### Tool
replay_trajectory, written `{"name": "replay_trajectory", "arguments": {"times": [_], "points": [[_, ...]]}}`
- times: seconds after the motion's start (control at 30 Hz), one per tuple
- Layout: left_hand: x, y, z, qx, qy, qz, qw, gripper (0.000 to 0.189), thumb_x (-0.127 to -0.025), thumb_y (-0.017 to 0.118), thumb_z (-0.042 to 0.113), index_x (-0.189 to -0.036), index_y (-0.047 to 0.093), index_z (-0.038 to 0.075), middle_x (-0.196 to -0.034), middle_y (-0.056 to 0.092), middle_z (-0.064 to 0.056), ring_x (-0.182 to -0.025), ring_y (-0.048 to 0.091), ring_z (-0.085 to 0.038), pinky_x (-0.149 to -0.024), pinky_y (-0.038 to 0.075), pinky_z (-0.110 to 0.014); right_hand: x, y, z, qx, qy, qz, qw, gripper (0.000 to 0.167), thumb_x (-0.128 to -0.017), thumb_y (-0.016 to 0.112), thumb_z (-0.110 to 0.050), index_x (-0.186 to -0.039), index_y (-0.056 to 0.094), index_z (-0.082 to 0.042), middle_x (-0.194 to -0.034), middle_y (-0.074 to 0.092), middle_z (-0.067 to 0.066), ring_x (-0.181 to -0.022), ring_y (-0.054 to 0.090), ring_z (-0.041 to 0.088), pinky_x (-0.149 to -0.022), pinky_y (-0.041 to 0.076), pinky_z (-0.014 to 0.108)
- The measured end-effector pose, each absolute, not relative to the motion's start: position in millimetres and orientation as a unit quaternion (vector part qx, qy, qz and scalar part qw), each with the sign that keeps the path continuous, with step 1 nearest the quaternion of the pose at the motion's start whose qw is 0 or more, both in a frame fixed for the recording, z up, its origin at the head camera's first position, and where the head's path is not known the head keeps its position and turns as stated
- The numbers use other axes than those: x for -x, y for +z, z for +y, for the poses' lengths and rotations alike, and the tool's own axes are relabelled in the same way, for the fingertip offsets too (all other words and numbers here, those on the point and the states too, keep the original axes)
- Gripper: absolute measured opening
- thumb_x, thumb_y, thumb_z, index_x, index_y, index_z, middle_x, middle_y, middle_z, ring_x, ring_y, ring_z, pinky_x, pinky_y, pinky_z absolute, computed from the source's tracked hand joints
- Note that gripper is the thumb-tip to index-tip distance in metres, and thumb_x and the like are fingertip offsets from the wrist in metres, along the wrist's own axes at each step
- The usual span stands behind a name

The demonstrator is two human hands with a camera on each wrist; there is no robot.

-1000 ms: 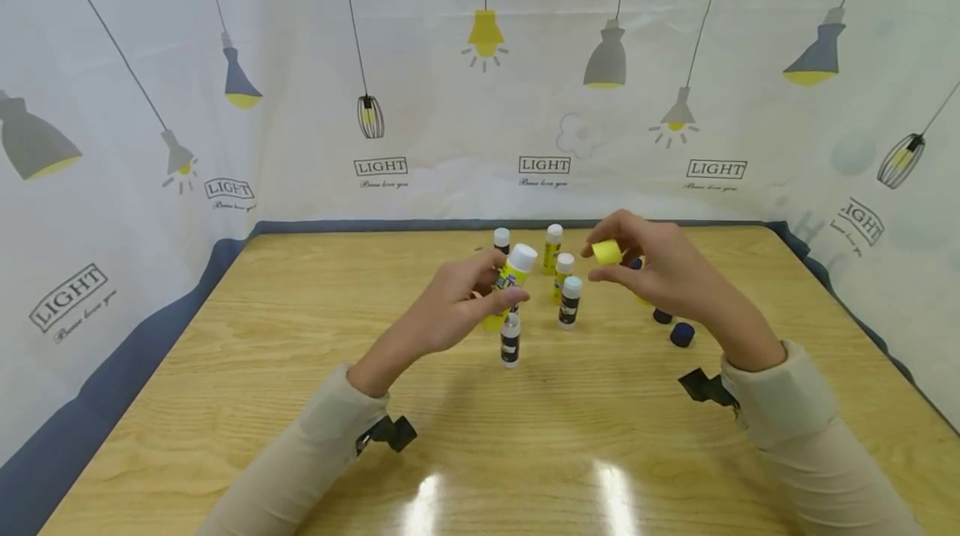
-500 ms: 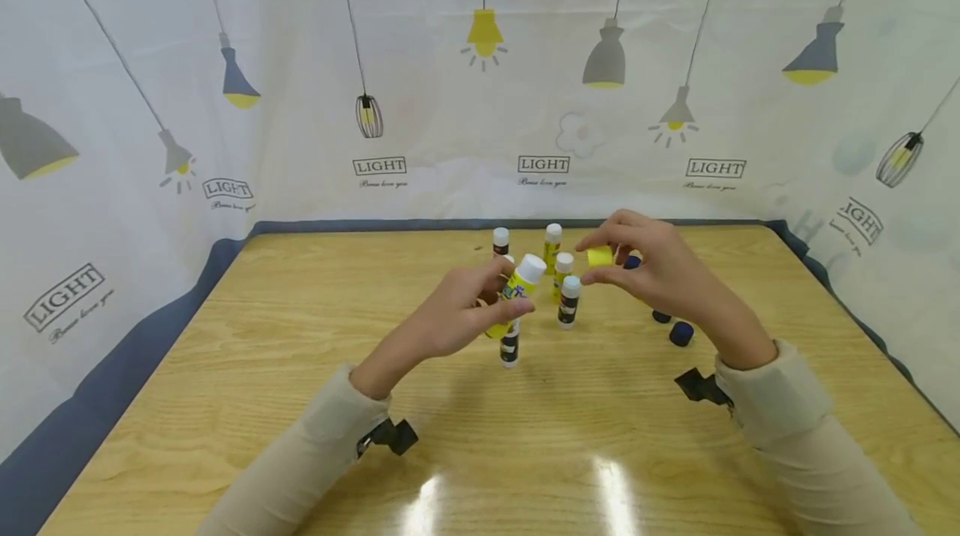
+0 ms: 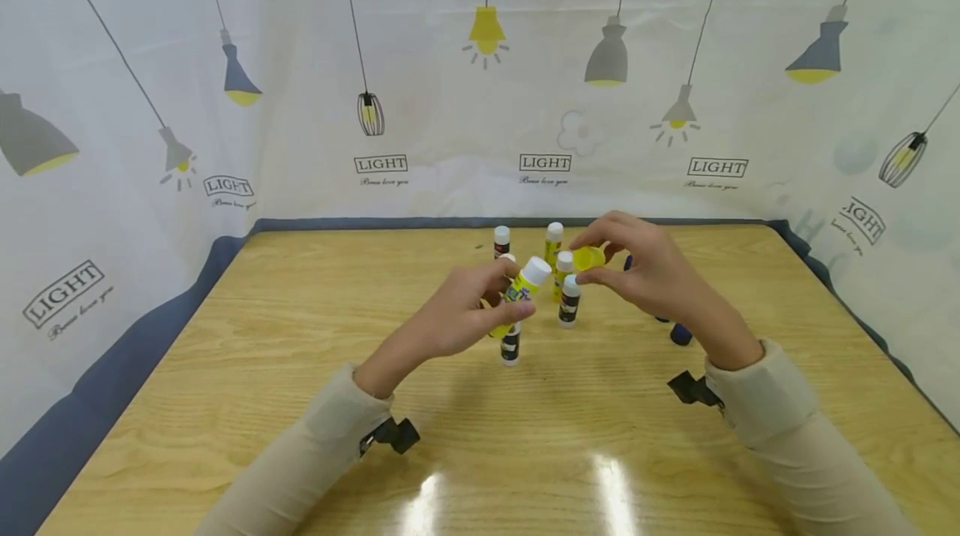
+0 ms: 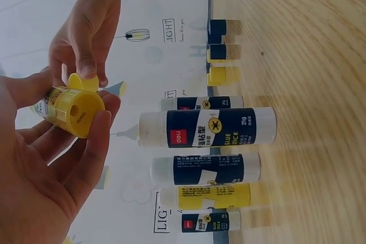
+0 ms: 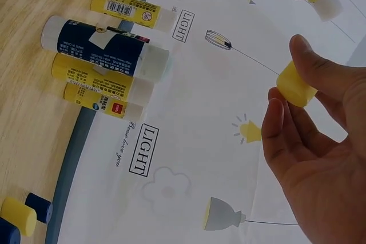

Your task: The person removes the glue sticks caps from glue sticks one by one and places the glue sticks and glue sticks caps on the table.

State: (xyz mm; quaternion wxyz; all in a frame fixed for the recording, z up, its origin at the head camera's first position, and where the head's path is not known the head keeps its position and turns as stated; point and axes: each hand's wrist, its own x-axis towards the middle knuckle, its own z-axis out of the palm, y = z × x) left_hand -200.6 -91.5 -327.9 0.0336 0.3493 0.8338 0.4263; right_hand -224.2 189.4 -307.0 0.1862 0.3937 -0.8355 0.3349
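Note:
My left hand (image 3: 457,311) grips a yellow glue stick (image 3: 520,289), tilted, its white top facing up and right. In the left wrist view the round yellow base of this glue stick (image 4: 80,117) faces the camera. Thumb and fingers of my right hand (image 3: 648,269) pinch a yellow cap (image 3: 588,257), its open end showing in the head view. That cap (image 5: 294,85) is apart from the glue stick in the right wrist view. Between and below the hands stand several uncapped glue sticks with white tops, among them a dark-labelled one (image 3: 569,304) and a yellow one (image 3: 553,246).
Another dark-labelled glue stick (image 3: 510,346) stands just under the left hand. Dark blue caps (image 3: 681,334) lie right of the group, partly behind the right hand, with a yellow cap (image 4: 217,75) among them. A printed curtain (image 3: 450,186) rises behind the wooden table (image 3: 300,286).
The right hand has moved a little left with the yellow cap, whose open end has turned into view. The left hand has tilted the glue stick further to the right.

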Motion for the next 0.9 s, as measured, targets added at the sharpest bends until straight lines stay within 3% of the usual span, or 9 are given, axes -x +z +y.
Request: {"name": "replay_trajectory", "arguments": {"times": [0.17,0.3,0.6,0.9], "points": [[200.4,-329.1,-90.5,-0.346,0.427,0.835,0.038,0.028,-0.104,0.065,0.029,-0.125,0.061,0.012,-0.100,0.075,-0.002,-0.078,0.073,-0.020,-0.060,0.052,-0.026,225.4,-307.1,191.1,-0.393,0.324,-0.839,0.192,0.036,-0.079,0.088,-0.002,-0.111,0.073,-0.010,-0.108,0.073,0.001,-0.095,0.065,0.010,-0.075,0.058,0.025],[200.4,-329.6,-90.3,-0.347,0.425,0.835,0.037,0.027,-0.104,0.065,0.029,-0.124,0.061,0.013,-0.099,0.075,-0.001,-0.076,0.071,-0.015,-0.059,0.052,-0.027,224.5,-305.0,193.1,-0.385,0.321,-0.844,0.192,0.035,-0.080,0.087,-0.003,-0.111,0.073,-0.010,-0.108,0.073,0.002,-0.095,0.067,0.011,-0.075,0.060,0.030],[200.4,-332.9,-88.3,-0.353,0.420,0.834,0.050,0.030,-0.104,0.065,0.032,-0.124,0.062,0.009,-0.098,0.076,-0.001,-0.075,0.072,-0.011,-0.059,0.053,-0.028,225.7,-310.8,191.5,-0.391,0.328,-0.840,0.185,0.031,-0.084,0.085,-0.005,-0.112,0.073,-0.008,-0.108,0.074,0.003,-0.089,0.067,0.012,-0.072,0.060,0.029],[200.8,-335.0,-86.9,-0.369,0.430,0.822,0.055,0.026,-0.103,0.066,0.031,-0.121,0.062,0.012,-0.086,0.074,0.002,-0.071,0.071,-0.019,-0.057,0.049,-0.027,230.4,-314.8,190.4,-0.390,0.321,-0.846,0.169,0.027,-0.086,0.083,-0.005,-0.110,0.073,-0.009,-0.105,0.074,0.003,-0.089,0.067,0.013,-0.071,0.061,0.034]]}}
